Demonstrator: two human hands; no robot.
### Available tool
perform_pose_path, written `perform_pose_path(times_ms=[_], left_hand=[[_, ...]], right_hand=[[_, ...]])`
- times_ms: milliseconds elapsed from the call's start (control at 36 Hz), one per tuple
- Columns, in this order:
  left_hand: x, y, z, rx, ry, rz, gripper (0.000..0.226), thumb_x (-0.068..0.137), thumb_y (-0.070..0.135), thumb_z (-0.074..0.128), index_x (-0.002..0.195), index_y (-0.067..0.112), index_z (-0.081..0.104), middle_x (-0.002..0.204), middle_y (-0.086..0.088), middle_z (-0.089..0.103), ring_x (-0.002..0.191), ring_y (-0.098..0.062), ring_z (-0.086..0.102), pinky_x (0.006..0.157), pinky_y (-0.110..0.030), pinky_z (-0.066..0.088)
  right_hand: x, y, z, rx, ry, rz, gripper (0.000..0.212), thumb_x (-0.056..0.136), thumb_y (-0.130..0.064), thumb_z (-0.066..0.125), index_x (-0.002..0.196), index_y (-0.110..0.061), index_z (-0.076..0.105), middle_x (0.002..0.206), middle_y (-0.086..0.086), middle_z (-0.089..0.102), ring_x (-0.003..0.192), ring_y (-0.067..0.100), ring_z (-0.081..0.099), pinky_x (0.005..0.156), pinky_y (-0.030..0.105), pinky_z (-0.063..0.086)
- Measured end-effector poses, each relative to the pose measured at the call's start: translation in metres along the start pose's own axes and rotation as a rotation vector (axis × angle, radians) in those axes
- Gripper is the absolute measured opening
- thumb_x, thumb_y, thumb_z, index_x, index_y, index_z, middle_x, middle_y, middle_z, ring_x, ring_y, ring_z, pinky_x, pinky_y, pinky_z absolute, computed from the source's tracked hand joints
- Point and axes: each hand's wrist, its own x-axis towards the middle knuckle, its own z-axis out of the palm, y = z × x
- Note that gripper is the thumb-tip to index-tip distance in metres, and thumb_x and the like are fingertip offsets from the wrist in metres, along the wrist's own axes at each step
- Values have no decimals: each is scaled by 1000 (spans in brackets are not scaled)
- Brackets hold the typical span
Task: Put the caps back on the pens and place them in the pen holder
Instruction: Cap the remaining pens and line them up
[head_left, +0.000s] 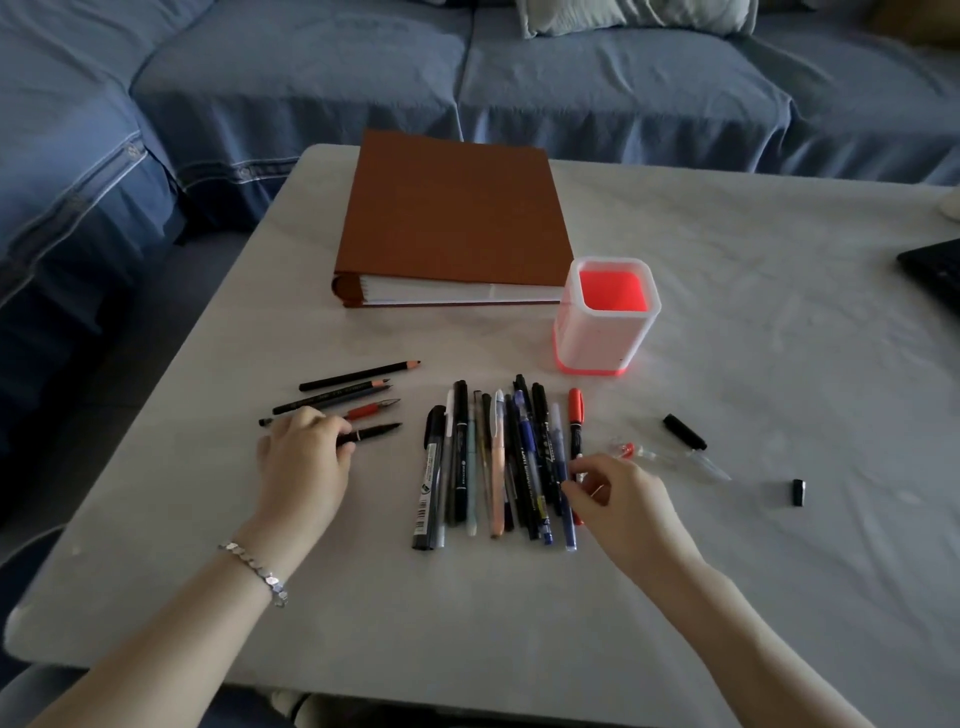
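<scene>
A white pen holder (602, 338) with a red inside and base stands behind a row of several pens (498, 467) lying side by side. Left of the row lie several uncapped pens and pencils (358, 389). My left hand (304, 457) grips the rear of an uncapped black pen (376, 431) on the table. My right hand (618, 499) hovers at the right end of the row, thumb and forefinger pinched by a red-capped pen (575, 421); what it pinches is hidden. Loose caps lie to the right: a long black cap (684, 432), a small black cap (799, 492), clear caps (670, 457).
A thick brown binder (452, 218) lies behind the pens, left of the holder. A black laptop corner (935, 270) shows at the right edge. A blue sofa (363, 78) runs along the far side and the left of the white table (753, 312).
</scene>
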Motion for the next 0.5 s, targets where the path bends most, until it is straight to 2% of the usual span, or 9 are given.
perform_pose_path(times_ms=[56, 111, 194, 222, 306, 444, 500], left_hand=[[-1, 3, 1, 29, 1, 33, 10, 77, 5, 68, 87, 2, 67, 93, -17, 59, 98, -41, 50, 83, -46, 34], [-3, 10, 1, 51, -4, 74, 11, 78, 6, 67, 87, 1, 66, 93, -18, 61, 96, -41, 52, 84, -48, 36], [-9, 31, -6, -19, -20, 142, 12, 83, 10, 63, 92, 3, 63, 92, -14, 65, 91, -36, 57, 79, -43, 41], [-12, 39, -10, -74, -24, 170, 12, 83, 12, 62, 93, 4, 63, 89, -12, 66, 87, -33, 59, 75, -40, 42], [-23, 64, -20, -253, -62, 226, 10, 86, 17, 59, 93, 11, 61, 85, -3, 64, 77, -23, 59, 67, -31, 44], [-32, 92, -27, -426, -189, 215, 4, 86, 20, 59, 90, 21, 61, 81, 7, 64, 76, -12, 60, 68, -26, 46], [-33, 98, -28, -476, -231, 188, 6, 85, 19, 61, 85, 25, 60, 78, 8, 65, 76, -10, 62, 71, -26, 48]], right_hand=[[-3, 5, -4, -14, 0, -19, 16, 85, -19, 59, 101, -19, 64, 76, -6, 60, 65, 6, 54, 56, 8, 41], [-6, 13, -11, -38, 16, -22, 19, 85, -18, 59, 103, -20, 64, 77, -8, 56, 64, 3, 51, 59, 7, 41], [-9, 30, -26, -85, 82, 5, 19, 84, -18, 59, 103, -19, 65, 79, -8, 57, 65, 3, 51, 60, 11, 38], [-9, 37, -32, -98, 109, 34, 19, 84, -17, 60, 103, -18, 65, 81, -7, 57, 66, 4, 51, 63, 16, 39], [-8, 58, -52, -165, 197, 125, 21, 84, -15, 58, 104, -14, 65, 90, -1, 57, 70, 13, 51, 71, 25, 41], [-2, 90, -83, -239, 343, 341, 30, 86, -19, 54, 116, -13, 58, 111, 13, 51, 91, 34, 57, 79, 33, 44], [1, 99, -89, -220, 362, 456, 34, 86, -20, 52, 119, -15, 53, 118, 15, 46, 97, 37, 55, 83, 35, 42]])
